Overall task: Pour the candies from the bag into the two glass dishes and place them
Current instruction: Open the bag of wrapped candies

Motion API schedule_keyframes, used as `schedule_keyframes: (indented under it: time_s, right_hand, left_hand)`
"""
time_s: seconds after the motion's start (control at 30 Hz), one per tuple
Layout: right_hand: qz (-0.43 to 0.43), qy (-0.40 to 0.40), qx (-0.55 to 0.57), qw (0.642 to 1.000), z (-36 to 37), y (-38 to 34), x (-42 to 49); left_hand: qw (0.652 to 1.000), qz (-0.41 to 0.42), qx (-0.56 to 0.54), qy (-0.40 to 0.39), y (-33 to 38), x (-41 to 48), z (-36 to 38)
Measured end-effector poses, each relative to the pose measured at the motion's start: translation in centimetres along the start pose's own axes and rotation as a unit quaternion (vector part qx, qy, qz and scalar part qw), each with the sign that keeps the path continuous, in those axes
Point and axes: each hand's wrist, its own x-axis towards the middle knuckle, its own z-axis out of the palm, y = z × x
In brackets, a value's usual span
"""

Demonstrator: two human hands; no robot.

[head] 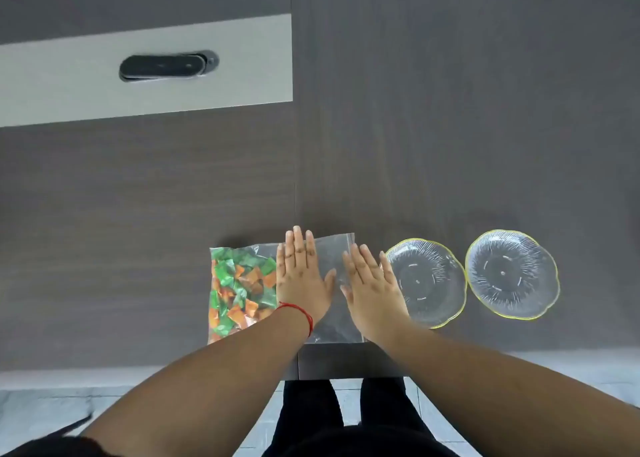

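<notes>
A clear plastic bag [334,252] lies flat near the table's front edge. Green and orange wrapped candies [239,283] fill its left half; its right half is empty film. My left hand [303,276] rests flat on the middle of the bag, fingers straight, right beside the candies. My right hand [372,290] lies flat on the bag's right end, its fingers over the left rim of the nearer glass dish [429,283]. A second glass dish [512,273], also yellow-rimmed and empty, stands just to the right of the first.
The dark wood-grain table [450,127] stretches far ahead. A pale grey strip with a black oval cable cover [166,66] sits at the back left. The table's front edge [138,370] runs below the bag, with tiled floor and my legs beneath.
</notes>
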Motion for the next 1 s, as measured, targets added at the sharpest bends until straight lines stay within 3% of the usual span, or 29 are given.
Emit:
schedule_keyframes:
  time_s: [0.2,0.4,0.57,0.63,0.7,0.77,0.87,1.0]
  right_hand:
    - [0.051,-0.002,-0.024,0.998,-0.2,1.2,-1.0]
    - [0.004,-0.063,0.041,0.997,-1.2,1.6,-0.7]
    - [0.055,-0.027,0.123,0.99,-1.5,1.4,-0.2]
    - [0.056,-0.001,0.142,0.988,-1.4,1.2,-0.1]
    - [0.057,0.01,0.16,0.985,-1.8,1.0,0.0]
    - [0.054,-0.027,0.16,0.985,-2.6,0.6,-0.1]
    - [0.067,-0.073,0.156,0.983,-3.6,-0.1,-0.2]
    - [0.101,-0.098,0.143,0.98,-5.3,-0.5,-0.7]
  left_hand:
    - [1.0,0.003,0.009,-0.025,-0.1,-1.3,0.8]
    - [0.997,0.029,0.012,-0.074,0.0,-1.8,0.7]
    - [0.983,0.044,-0.175,-0.04,0.9,-1.9,-1.7]
    - [0.953,-0.033,-0.282,-0.107,2.0,-1.7,-2.7]
    - [0.901,-0.116,-0.385,-0.164,2.8,-1.7,-3.4]
    - [0.855,-0.168,-0.463,-0.161,3.1,-1.9,-3.6]
    - [0.827,-0.199,-0.5,-0.163,3.0,-2.0,-4.2]
    - [0.704,-0.28,-0.622,-0.2,2.2,-2.2,-4.4]
